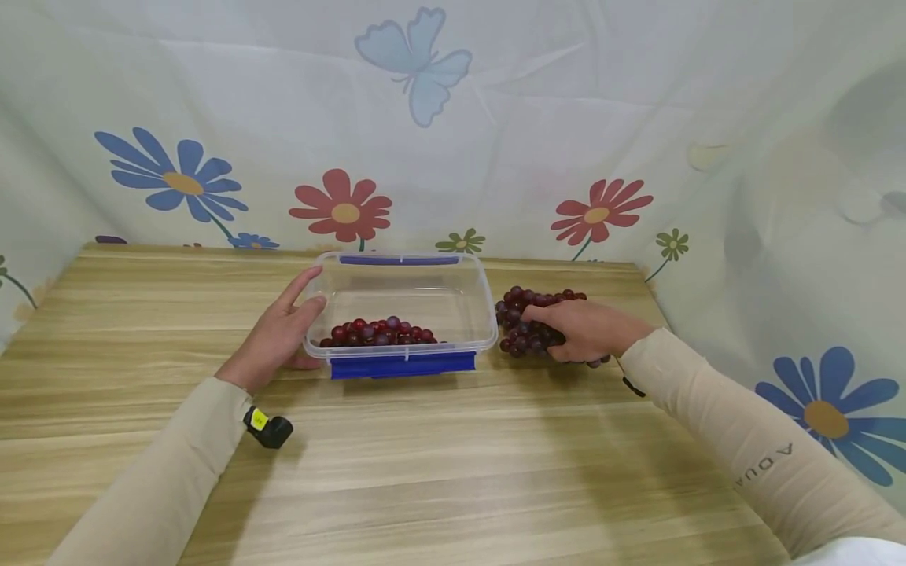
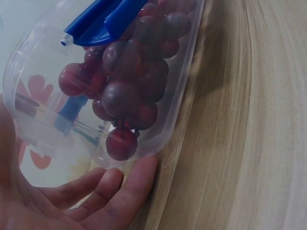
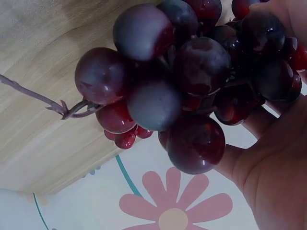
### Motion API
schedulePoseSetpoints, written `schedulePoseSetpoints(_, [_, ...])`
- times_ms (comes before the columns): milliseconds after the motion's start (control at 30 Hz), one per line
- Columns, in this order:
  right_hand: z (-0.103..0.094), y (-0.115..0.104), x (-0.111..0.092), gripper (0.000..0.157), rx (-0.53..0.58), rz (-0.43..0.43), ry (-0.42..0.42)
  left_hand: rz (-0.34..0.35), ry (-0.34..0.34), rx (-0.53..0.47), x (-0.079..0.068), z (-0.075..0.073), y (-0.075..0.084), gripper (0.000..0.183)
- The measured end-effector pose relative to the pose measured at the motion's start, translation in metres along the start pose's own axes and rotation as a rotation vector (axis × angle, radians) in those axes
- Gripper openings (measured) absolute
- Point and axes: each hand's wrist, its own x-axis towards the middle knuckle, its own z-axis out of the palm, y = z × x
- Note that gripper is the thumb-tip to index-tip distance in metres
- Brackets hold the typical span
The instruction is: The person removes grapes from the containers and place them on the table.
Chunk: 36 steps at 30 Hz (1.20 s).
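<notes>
A clear plastic food container (image 1: 467,314) with blue clips stands lidless on the table. A bunch of dark red grapes (image 1: 382,334) lies inside it, also visible through the wall in the left wrist view (image 2: 122,98). My left hand (image 1: 276,330) holds the container's left side, thumb over the rim and fingers against the outer wall. Just right of the container, my right hand (image 1: 583,330) grips a second bunch of grapes (image 1: 520,338). In the right wrist view that bunch (image 3: 158,96) hides part of the fingers, and its bare stem sticks out.
The wood-grain table (image 1: 425,472) ends at a white curtain (image 1: 510,141) printed with flowers and a butterfly. The curtain also rises along the table's right side. A small black camera (image 1: 272,431) is strapped to the left wrist.
</notes>
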Motion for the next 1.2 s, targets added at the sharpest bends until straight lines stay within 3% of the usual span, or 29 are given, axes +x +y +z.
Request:
schedulePoseSetpoints(567, [0.0029, -0.0011, 0.0029, 0.044, -0.078, -0.048, 0.019, 0.008, 0.004, 0.002, -0.0008, 0.0000, -0.0007, 0.065])
schedulePoseSetpoints(900, [-0.0004, -0.0050, 0.0043, 0.049, -0.158, -0.022, 0.024, 0.011, 0.009, 0.005, -0.0011, 0.0000, -0.0020, 0.065])
schedulePoseSetpoints(1200, [0.0058, -0.0027, 0.0067, 0.045, -0.210, -0.051, 0.082, 0.013, 0.015, 0.004, -0.0011, 0.0012, -0.0021, 0.064])
